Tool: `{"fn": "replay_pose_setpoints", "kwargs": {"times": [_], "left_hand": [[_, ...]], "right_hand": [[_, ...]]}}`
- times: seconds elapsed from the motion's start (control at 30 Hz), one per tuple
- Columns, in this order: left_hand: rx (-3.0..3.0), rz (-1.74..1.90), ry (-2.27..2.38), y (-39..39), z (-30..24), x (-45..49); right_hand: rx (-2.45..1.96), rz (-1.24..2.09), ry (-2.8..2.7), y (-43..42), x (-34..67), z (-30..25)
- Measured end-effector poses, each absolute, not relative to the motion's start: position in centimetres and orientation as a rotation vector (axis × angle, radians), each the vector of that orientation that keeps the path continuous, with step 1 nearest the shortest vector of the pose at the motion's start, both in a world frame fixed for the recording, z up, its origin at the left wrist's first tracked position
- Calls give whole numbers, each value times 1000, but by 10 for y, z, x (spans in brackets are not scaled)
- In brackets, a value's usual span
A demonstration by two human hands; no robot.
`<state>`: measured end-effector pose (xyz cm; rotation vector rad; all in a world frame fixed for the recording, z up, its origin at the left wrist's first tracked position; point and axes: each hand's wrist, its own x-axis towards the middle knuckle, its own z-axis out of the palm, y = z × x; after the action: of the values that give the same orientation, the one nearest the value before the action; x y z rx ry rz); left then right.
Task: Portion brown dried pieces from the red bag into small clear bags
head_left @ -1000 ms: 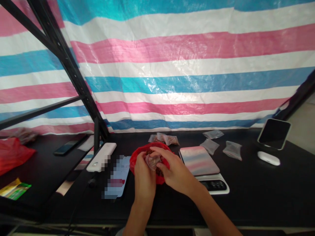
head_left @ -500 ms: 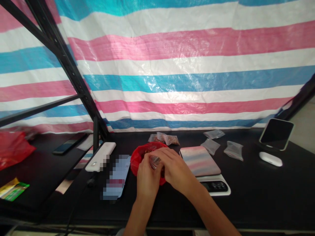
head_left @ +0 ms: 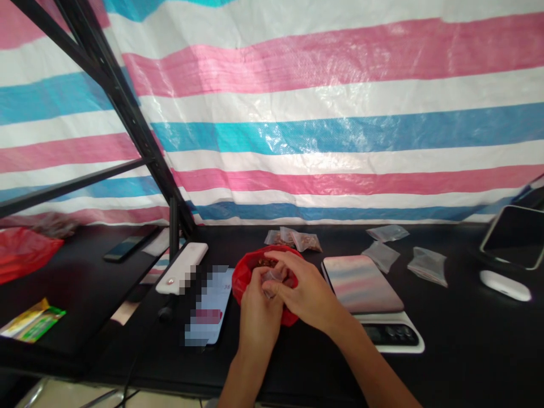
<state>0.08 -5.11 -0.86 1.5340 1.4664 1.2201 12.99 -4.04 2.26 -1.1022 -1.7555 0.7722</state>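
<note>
My left hand point(head_left: 257, 309) and my right hand point(head_left: 304, 292) meet over a red plastic bag point(head_left: 249, 272) on the black table point(head_left: 467, 340). Both pinch a small clear plastic pouch point(head_left: 272, 277) held just above the bag's mouth. Brown bits show inside the red bag. The fingers of each hand are closed on the pouch. A digital kitchen scale point(head_left: 361, 283) with a shiny platform sits right beside my right hand.
Filled small pouches point(head_left: 293, 238) lie behind the red bag, and empty clear pouches point(head_left: 427, 263) lie at the right. A phone point(head_left: 210, 306) and a white power bank point(head_left: 182, 266) lie to the left. A propped phone point(head_left: 512, 235) and white earbud case point(head_left: 505, 283) are far right. A black shelf frame point(head_left: 127, 113) stands left.
The camera has shifted slightly left and down. My hands stayed over the red bag, working the clear pouch between the fingers.
</note>
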Motion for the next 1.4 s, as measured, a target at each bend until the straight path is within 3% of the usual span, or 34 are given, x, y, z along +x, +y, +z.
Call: {"fn": "replay_pose_setpoints", "kwargs": {"times": [0.27, 0.43, 0.63, 0.8, 1.0, 1.4], "left_hand": [[1465, 1251, 1461, -44, -15, -7], [1466, 1210, 1293, -47, -13, -10], [1487, 1265, 1419, -51, -4, -12], [1565, 1365, 1599, -61, 4, -18], [1645, 962, 1575, -88, -7, -11], [1616, 721, 1829, -82, -12, -3]], "right_hand": [[-861, 805, -1841, -40, 123, 27], [-944, 805, -1769, -42, 121, 31], [-989, 638, -1547, -33, 127, 20], [-1075, 554, -1873, -28, 137, 11], [-1397, 321, -2204, -25, 146, 6], [-1540, 308, -2154, -18, 148, 3]]}}
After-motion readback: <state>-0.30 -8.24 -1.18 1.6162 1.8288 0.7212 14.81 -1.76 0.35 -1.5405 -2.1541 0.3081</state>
